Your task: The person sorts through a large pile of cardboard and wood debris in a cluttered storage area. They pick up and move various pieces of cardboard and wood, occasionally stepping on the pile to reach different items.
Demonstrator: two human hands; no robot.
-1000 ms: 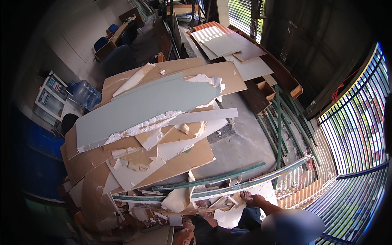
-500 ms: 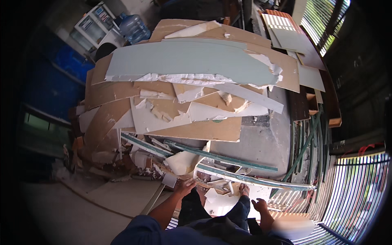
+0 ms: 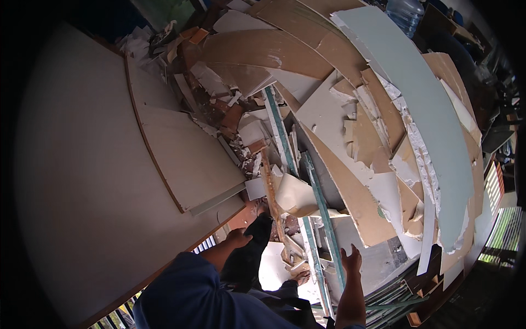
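My left hand [image 3: 238, 237] hangs beside my left leg, its fingers slightly bent and apart, with nothing visible in them. My right hand [image 3: 352, 259] is raised with fingers spread, holding nothing; it appears above a long teal-edged strip [image 3: 324, 219], and I cannot tell whether they touch. A second teal-edged strip [image 3: 281, 131] runs next to it over the debris. Between my hands, beyond my feet, lies a curled cream sheet [image 3: 296, 194] beside a rough brown wooden strip [image 3: 268, 183]. A small pale flat piece [image 3: 255, 188] lies ahead of my left hand.
Torn plasterboard sheets are heaped at the right, a long pale green-grey one [image 3: 422, 115] on top. Large pale panels [image 3: 181, 156] fill the left. Broken rubble [image 3: 235, 115] covers the floor ahead. A blue water bottle [image 3: 405, 15] stands at the far right.
My view has turned left, so the plasterboard heap now sits to the right and the pale panels fill the left. My right hand has risen and spread its fingers; my left is nearer my leg.
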